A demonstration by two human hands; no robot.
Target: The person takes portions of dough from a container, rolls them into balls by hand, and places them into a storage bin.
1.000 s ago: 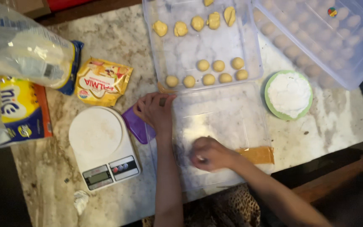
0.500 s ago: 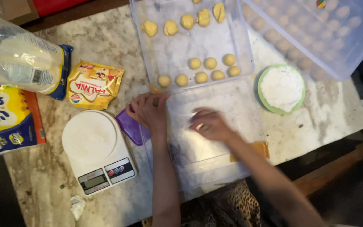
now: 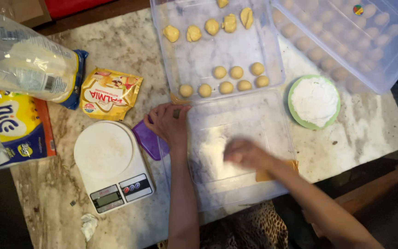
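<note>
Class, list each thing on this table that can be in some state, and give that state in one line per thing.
Clear tray: open, holding dough balls.
Clear lid: lying flat, floured.
Left hand: resting on the lid's edge.
Right hand: blurred, on the lid.
Kitchen scale: nothing on its plate.
Green dish: full of flour.

Green bowl [image 3: 293, 110], purple lid [image 3: 146, 140]
</note>
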